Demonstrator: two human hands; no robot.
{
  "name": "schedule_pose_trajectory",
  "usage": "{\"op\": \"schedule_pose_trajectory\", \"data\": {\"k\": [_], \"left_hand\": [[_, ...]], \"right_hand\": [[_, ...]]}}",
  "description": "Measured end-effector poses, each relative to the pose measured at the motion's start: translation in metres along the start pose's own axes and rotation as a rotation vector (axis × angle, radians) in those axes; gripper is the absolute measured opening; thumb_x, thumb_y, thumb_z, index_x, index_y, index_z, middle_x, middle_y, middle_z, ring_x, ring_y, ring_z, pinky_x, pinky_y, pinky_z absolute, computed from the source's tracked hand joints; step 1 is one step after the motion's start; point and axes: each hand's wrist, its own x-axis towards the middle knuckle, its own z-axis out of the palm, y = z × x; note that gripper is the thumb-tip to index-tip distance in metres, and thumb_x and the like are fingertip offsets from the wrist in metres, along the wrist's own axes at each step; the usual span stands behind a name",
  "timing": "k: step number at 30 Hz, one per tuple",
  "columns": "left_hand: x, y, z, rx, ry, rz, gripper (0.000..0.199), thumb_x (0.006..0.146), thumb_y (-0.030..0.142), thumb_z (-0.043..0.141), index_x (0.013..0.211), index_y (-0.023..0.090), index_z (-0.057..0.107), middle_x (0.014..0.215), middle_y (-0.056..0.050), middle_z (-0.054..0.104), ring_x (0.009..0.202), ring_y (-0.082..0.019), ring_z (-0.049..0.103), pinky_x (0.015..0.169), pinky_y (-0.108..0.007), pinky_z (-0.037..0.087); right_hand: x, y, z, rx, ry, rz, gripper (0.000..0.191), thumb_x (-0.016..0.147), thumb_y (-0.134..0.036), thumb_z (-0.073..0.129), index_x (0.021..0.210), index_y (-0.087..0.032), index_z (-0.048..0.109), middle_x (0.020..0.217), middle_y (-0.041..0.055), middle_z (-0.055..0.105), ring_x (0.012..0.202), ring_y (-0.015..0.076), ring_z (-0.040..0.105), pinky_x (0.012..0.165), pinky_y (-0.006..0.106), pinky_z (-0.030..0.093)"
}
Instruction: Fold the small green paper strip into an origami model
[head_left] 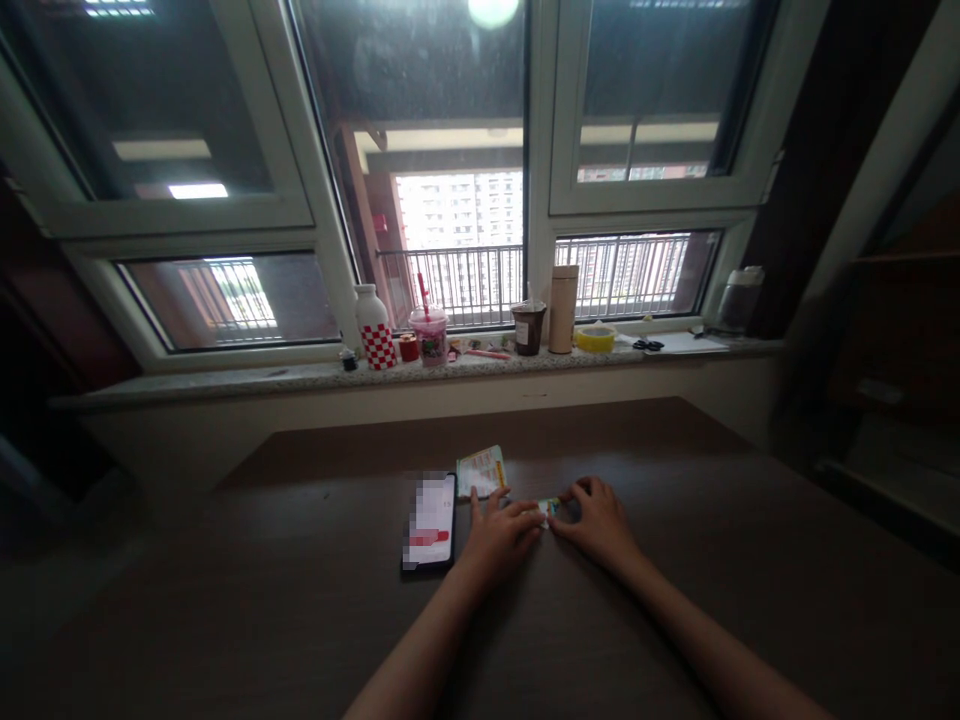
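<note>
A small colourful piece (pixel 549 507), white with green, blue and yellow, lies low over the dark table between my two hands. My left hand (pixel 496 538) has its thumb and forefinger together at the piece's left edge, while its other fingers spread toward the booklet. From the other side, my right hand (pixel 600 522) curls, thumb and forefinger pinching the right edge. The fingers partly cover the piece, so its exact kind is unclear. A small printed booklet or card (pixel 481 470) sits just beyond my left fingertips. Left of that hand lies a phone (pixel 431 522) with its screen lit.
The brown table (pixel 300 620) reaches to the wall below a window. Along the stone sill (pixel 315 376) stand a checkered bottle (pixel 376 330), a pink cup with a straw (pixel 430 335), a dark drink cup (pixel 529 328), a tan flask (pixel 562 310), yellow tape (pixel 595 340) and scissors (pixel 648 345).
</note>
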Motion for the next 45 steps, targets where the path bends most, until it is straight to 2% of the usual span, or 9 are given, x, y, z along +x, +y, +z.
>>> {"op": "schedule_pose_trajectory", "data": {"k": [21,27,32,38,45], "left_hand": [[0.000,0.000,0.001,-0.044,0.002,-0.005,0.028,0.092,0.040,0.045,0.117,0.045,0.057,0.131,0.007,0.057,0.133,-0.030,0.031,0.105,-0.073,-0.001],[0.000,0.001,-0.001,-0.051,-0.003,-0.017,0.030,0.090,0.040,0.048,0.118,0.046,0.056,0.132,0.009,0.057,0.133,-0.030,0.031,0.105,-0.073,-0.002],[0.001,0.001,-0.002,-0.039,-0.016,-0.016,0.030,0.090,0.039,0.048,0.118,0.045,0.056,0.132,0.008,0.057,0.133,-0.030,0.031,0.104,-0.073,-0.002],[0.000,0.001,-0.003,-0.062,-0.014,-0.015,0.029,0.090,0.038,0.048,0.117,0.044,0.057,0.131,0.007,0.057,0.134,-0.031,0.030,0.104,-0.074,-0.003],[0.002,0.002,-0.002,-0.096,0.002,-0.018,0.029,0.089,0.035,0.050,0.115,0.045,0.059,0.129,0.008,0.059,0.133,-0.032,0.031,0.103,-0.075,-0.002]], "right_hand": [[-0.003,0.005,0.001,0.059,-0.031,-0.019,0.048,0.065,-0.053,0.071,0.102,-0.023,0.065,0.110,0.0090,0.052,0.109,0.0281,0.049,0.094,0.039,0.038],[-0.001,0.007,-0.001,0.129,-0.012,-0.015,0.031,0.078,-0.041,0.063,0.104,-0.024,0.068,0.108,0.0086,0.055,0.108,0.0258,0.050,0.094,0.037,0.039],[0.001,0.007,-0.004,0.179,-0.029,-0.028,0.021,0.085,-0.032,0.055,0.092,-0.026,0.074,0.106,0.0076,0.059,0.105,0.0237,0.051,0.095,0.037,0.039],[0.000,0.008,-0.003,0.236,-0.078,-0.062,0.013,0.078,-0.031,0.064,0.078,-0.028,0.077,0.108,0.0060,0.060,0.108,0.0238,0.048,0.097,0.037,0.038],[0.003,0.010,0.001,0.238,-0.047,-0.008,0.018,0.079,-0.031,0.061,0.082,-0.026,0.077,0.108,0.0096,0.059,0.109,0.0257,0.046,0.099,0.039,0.037]]}}
